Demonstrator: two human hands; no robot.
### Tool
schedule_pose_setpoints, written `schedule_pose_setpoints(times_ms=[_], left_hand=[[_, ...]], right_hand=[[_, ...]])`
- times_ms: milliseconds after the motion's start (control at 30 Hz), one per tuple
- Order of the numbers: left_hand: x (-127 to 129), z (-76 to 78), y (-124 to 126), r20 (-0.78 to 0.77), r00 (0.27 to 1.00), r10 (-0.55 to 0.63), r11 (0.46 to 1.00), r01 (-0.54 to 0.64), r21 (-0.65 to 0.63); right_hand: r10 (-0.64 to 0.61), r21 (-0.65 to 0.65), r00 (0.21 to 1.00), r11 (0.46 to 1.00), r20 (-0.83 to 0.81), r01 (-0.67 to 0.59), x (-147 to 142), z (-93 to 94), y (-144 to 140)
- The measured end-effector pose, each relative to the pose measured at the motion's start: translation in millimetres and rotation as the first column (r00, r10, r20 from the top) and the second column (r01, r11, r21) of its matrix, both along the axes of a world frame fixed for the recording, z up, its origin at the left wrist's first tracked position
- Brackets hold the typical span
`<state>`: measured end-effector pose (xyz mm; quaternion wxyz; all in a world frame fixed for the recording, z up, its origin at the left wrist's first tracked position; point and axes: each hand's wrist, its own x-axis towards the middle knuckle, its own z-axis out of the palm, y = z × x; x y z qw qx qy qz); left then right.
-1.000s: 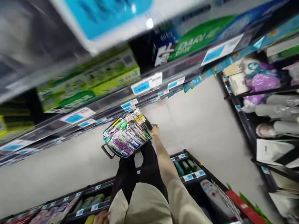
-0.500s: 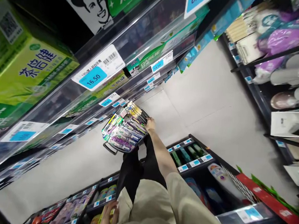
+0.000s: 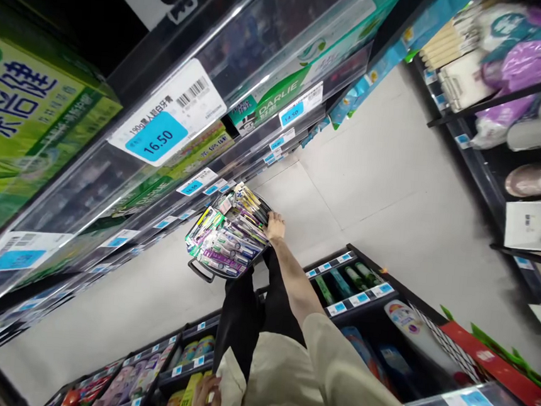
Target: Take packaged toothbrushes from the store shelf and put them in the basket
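Toothbrush packs fill a dark shopping basket that hangs low in the aisle, just beside the clear-fronted shelving on the person's left and above the pale floor. The right hand reaches down at the end of a bare forearm and its fingers are clenched at the basket's far rim; whether they close on the rim itself or on a handle I cannot tell, since the packs crowd that edge. The packs lie stacked and overlapping, green, purple and yellow ones among them, with one dark handle loop sticking out at the near corner.

The left hand sits low by the person's beige jacket, fingers curled against a yellow-green package at the bottom edge of the view; how firm that hold is I cannot tell.

On the left shelving a blue price tag reads 16.50, with green toothpaste boxes behind the clear front. A lower rack with small blue labels stands near the person's legs, and shelves on the right carry purple-wrapped goods.
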<state>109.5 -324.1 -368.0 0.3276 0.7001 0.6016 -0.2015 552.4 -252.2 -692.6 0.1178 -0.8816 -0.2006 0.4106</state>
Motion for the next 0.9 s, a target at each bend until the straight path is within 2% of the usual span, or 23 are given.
schedule_pose_setpoints(times_ms=[100,133,300,500,600,667,733,833,900], left_hand=[[5.8,1.6,-1.3,0.127,0.956,0.266,0.963,-0.268,-0.003],[9.3,2.1,-0.6,0.138,0.945,0.295,0.955,-0.296,-0.012],[27.4,7.0,6.7,0.129,0.941,0.314,0.949,-0.313,-0.028],[34.0,12.4,9.5,0.129,0.936,0.327,0.945,-0.324,-0.038],[51.9,8.1,25.2,0.169,0.958,0.233,0.972,-0.224,-0.072],[79.7,-3.6,48.0,0.227,0.97,0.092,0.99,-0.066,-0.121],[120.3,-25.9,79.7,0.29,0.955,-0.06,0.987,0.099,-0.123],[195.6,-76.6,135.8,0.379,0.888,-0.26,0.964,0.259,0.055],[248.1,-114.1,172.2,0.38,0.813,-0.44,0.897,0.376,0.235]], right_hand=[[-0.001,0.038,1.0,0.999,0.006,0.001,-4.8,1.2,-5.2],[-0.004,0.053,1.0,0.999,0.008,0.004,-6.0,1.6,-7.1],[-0.054,0.158,0.998,0.986,0.014,0.051,-8.3,1.6,-16.7],[-0.199,0.252,0.98,0.948,-0.003,0.193,-10.4,5.0,-37.1],[-0.277,0.243,0.96,0.93,-0.036,0.277,-14.1,10.7,-55.9],[-0.331,0.242,0.941,0.91,-0.071,0.338,-18.6,15.6,-70.0],[-0.399,0.275,0.907,0.864,-0.134,0.421,-25.0,21.0,-83.6],[-0.473,0.332,0.848,0.781,-0.24,0.529,-37.4,28.7,-101.4],[-0.492,0.342,0.83,0.757,-0.263,0.557,-46.0,31.7,-111.6]])
